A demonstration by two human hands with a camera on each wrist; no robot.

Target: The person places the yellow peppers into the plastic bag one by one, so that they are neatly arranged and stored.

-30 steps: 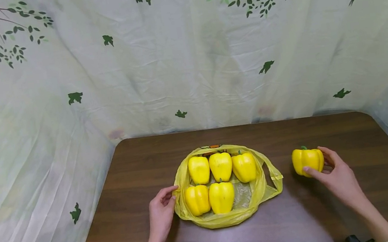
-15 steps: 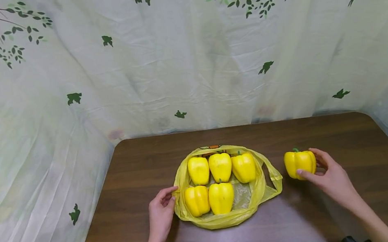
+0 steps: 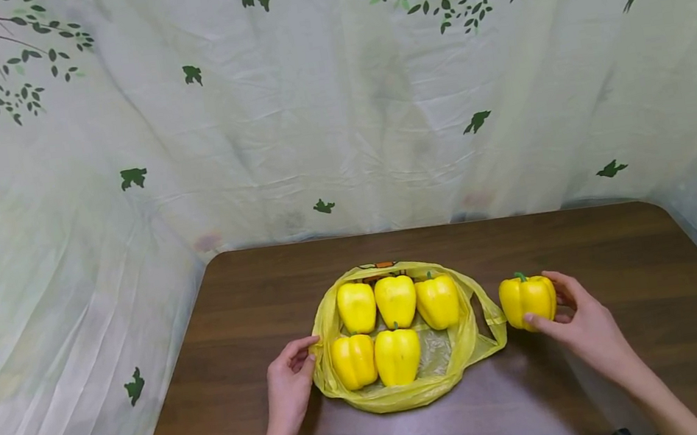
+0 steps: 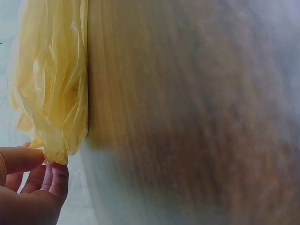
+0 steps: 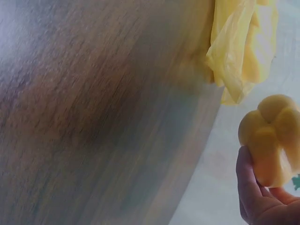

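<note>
A yellow plastic bag [image 3: 413,393] lies spread open on the table, with several yellow bell peppers inside in two rows, such as this front bell pepper [image 3: 398,356]. At the bag's left edge my left hand [image 3: 291,381] pinches the plastic between thumb and fingers; the left wrist view shows the gathered bag edge [image 4: 56,150] there. My right hand [image 3: 585,329] grips another yellow bell pepper [image 3: 526,300], stem up, just right of the bag's handle loop [image 3: 497,319]. In the right wrist view the underside of this pepper [image 5: 267,140] shows, apart from the bag.
The brown wooden table [image 3: 252,290] has rounded far corners. Behind it hangs a pale cloth backdrop [image 3: 347,113] printed with leaves and branches. Inside the bag, bare plastic [image 3: 434,351] shows at the front right.
My right hand has moved left with the bell pepper, from well right of the bag to close by its handle loop. My left hand and the bag stay in place.
</note>
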